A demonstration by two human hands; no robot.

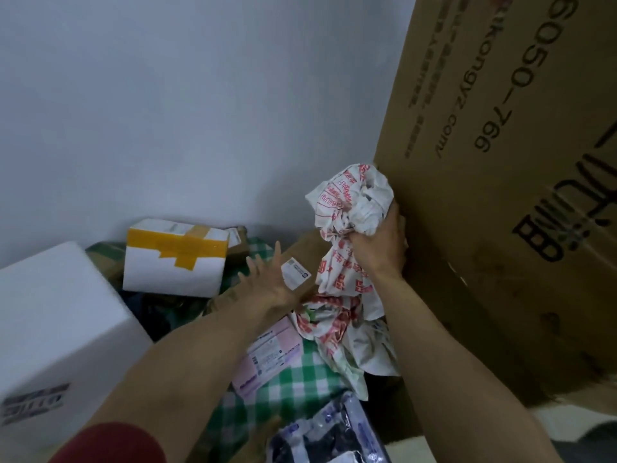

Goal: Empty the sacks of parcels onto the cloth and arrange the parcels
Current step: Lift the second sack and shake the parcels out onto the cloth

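My right hand (384, 242) grips a crumpled white sack with red print (347, 208), held up against a big cardboard box. The sack's lower part hangs down to the green checked cloth (293, 382). My left hand (267, 279) is open, fingers spread, hovering over a brown parcel with a white label (297, 272). Lying on the cloth are a pink flat parcel (267, 359) and a dark plastic mailer (327, 432). A white foam box with yellow tape (173, 259) sits at the back.
A tall brown cardboard box (500, 162) stands at the right, filling that side. A large white foam box (56, 329) is at the near left. A plain white wall (167, 111) closes the back. Pale floor shows at the lower right.
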